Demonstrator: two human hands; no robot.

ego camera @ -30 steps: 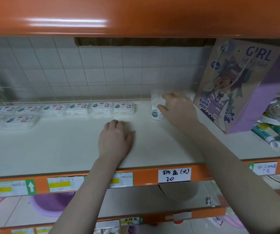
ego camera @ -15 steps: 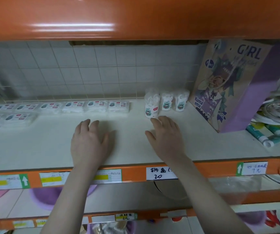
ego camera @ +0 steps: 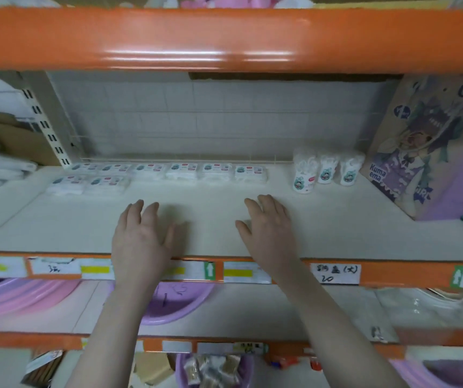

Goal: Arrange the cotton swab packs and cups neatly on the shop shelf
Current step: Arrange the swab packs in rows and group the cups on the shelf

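Observation:
Flat cotton swab packs lie in a row along the back of the white shelf, with two more packs in front at the left. Three cotton swab cups stand upright at the back right, the nearest one slightly forward. My left hand and my right hand rest flat on the shelf near its front edge, fingers straight, holding nothing. Both hands are well short of the packs and cups.
A purple and brown gift bag with a cartoon girl leans at the right end. The orange upper shelf beam hangs low overhead. Price labels line the orange front rail. Purple basins sit on the shelf below.
My right hand let go of the front cup and drew back to the shelf front. My left hand slid back too. The view shifted left, showing the shelf's left upright.

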